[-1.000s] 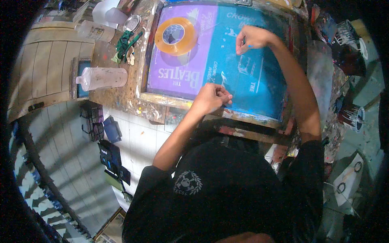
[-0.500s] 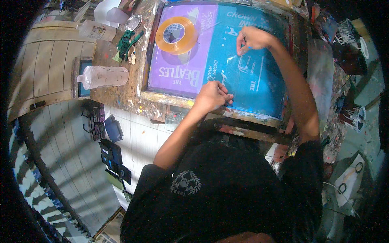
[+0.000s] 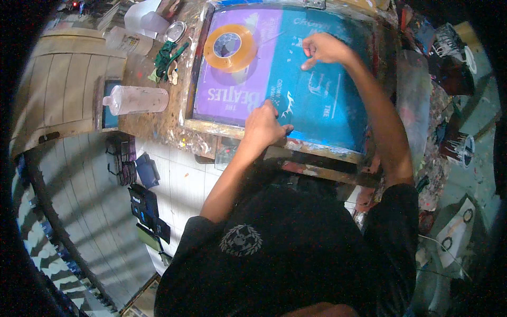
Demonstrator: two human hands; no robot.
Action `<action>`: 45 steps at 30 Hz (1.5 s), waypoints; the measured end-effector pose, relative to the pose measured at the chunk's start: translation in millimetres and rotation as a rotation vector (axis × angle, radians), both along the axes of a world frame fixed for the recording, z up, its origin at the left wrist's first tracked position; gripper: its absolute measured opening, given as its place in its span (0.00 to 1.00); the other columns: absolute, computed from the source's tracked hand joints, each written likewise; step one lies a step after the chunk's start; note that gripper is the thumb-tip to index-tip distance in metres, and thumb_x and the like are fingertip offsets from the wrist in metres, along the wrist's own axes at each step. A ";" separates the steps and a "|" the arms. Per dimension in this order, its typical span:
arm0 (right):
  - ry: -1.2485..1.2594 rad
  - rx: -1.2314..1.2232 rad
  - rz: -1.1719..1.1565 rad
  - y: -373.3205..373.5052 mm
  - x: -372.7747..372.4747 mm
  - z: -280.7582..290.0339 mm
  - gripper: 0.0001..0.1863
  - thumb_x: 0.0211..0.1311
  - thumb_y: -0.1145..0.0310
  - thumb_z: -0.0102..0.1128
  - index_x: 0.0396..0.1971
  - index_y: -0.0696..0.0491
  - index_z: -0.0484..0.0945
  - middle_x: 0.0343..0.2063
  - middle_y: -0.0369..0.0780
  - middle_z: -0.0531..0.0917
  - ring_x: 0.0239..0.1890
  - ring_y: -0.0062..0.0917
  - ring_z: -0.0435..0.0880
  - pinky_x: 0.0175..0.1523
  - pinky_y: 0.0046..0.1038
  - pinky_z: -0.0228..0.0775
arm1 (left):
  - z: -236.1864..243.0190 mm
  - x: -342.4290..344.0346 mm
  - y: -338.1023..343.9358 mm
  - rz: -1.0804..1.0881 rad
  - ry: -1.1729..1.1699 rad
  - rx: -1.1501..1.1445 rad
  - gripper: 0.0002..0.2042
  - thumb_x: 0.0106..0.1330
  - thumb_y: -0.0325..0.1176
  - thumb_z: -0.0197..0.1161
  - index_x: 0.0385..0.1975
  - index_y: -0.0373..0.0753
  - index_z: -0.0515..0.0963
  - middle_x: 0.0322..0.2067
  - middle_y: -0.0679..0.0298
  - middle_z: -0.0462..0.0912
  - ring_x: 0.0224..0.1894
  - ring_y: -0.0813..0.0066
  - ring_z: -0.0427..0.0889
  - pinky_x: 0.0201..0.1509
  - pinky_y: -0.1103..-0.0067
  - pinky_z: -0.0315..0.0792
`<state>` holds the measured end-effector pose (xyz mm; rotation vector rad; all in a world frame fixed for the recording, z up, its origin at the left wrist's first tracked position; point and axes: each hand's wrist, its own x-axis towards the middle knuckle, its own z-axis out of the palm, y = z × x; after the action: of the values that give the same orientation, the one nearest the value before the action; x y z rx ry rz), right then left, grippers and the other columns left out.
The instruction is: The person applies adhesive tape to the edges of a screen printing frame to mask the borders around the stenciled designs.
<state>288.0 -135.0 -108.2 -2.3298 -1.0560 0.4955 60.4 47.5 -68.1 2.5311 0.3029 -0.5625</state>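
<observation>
A wooden-framed printing screen (image 3: 217, 129) lies on the workbench, its mesh half purple (image 3: 208, 82) and half teal (image 3: 351, 68), with pale lettering and shapes. On the purple half rests a roll of clear amber tape (image 3: 244, 56). My left hand (image 3: 262, 126) is at the screen's near edge, fingers curled and thumb sticking out to the right; whatever they may hold is hidden. Over the teal half is my right hand (image 3: 326, 48), thumb and forefinger apart, with nothing visible between them. Any clear film on the teal mesh is too faint to make out.
A translucent squeeze bottle (image 3: 140, 100) lies left of the screen. Behind it are another bottle (image 3: 127, 40), a green cloth (image 3: 165, 59) and a round metal lid (image 3: 175, 31). Paint-streaked containers (image 3: 458, 150) stand at the right. Dark folded items (image 3: 143, 205) lie on the tiled floor.
My left hand has shifted slightly left and its thumb now sticks out. My right thumb and forefinger have parted from a pinch, and the clear strip beneath them no longer shows.
</observation>
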 end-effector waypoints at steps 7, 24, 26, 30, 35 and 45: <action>-0.148 0.032 -0.043 -1.3 -5.1 -1.8 0.24 0.37 0.51 0.78 0.20 0.55 0.77 0.16 0.39 0.77 0.21 0.27 0.75 0.27 0.32 0.67 | 0.5 -1.3 3.3 -0.024 -0.057 -0.030 0.24 0.42 0.36 0.78 0.34 0.33 0.72 0.27 0.49 0.82 0.34 0.48 0.82 0.39 0.62 0.74; -0.443 -0.098 0.437 -42.9 -92.7 4.9 0.30 0.67 0.57 0.46 0.68 0.44 0.57 0.69 0.35 0.59 0.71 0.30 0.56 0.72 0.51 0.43 | -14.5 -36.0 -10.6 -0.737 -0.511 -0.332 0.12 0.65 0.37 0.58 0.32 0.31 0.76 0.32 0.53 0.75 0.38 0.54 0.74 0.45 0.65 0.72; -0.522 -0.127 0.347 -35.5 -84.4 0.4 0.30 0.67 0.56 0.45 0.68 0.43 0.57 0.69 0.34 0.59 0.71 0.29 0.56 0.72 0.50 0.43 | -14.0 -32.2 -11.1 -0.760 -0.511 -0.322 0.12 0.65 0.37 0.58 0.30 0.31 0.75 0.31 0.53 0.74 0.37 0.54 0.74 0.44 0.65 0.72; -0.551 -0.160 0.318 -33.9 -76.4 1.3 0.30 0.67 0.56 0.45 0.68 0.43 0.57 0.70 0.34 0.58 0.71 0.28 0.56 0.72 0.50 0.42 | -16.6 -28.8 -13.2 -0.792 -0.548 -0.290 0.14 0.64 0.38 0.57 0.27 0.31 0.73 0.29 0.53 0.73 0.36 0.54 0.74 0.42 0.66 0.72; -0.710 -0.168 0.385 -29.3 -84.9 -6.7 0.30 0.68 0.54 0.46 0.68 0.43 0.57 0.70 0.32 0.57 0.71 0.26 0.55 0.73 0.49 0.40 | -21.6 -27.3 -17.2 -0.805 -0.524 -0.254 0.14 0.64 0.39 0.55 0.29 0.31 0.71 0.30 0.51 0.73 0.37 0.52 0.74 0.43 0.63 0.72; -0.231 -0.459 0.165 18.9 -43.3 40.0 0.30 0.58 0.55 0.60 0.61 0.47 0.68 0.62 0.44 0.69 0.65 0.32 0.66 0.68 0.42 0.55 | 15.6 6.6 -0.8 -0.710 -0.294 -0.404 0.19 0.60 0.42 0.60 0.42 0.31 0.72 0.37 0.49 0.76 0.43 0.50 0.76 0.46 0.60 0.71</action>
<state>244.8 -116.1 -68.1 -2.7644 -1.3679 0.5923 67.0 46.7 -52.4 2.2257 -0.7668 -0.4305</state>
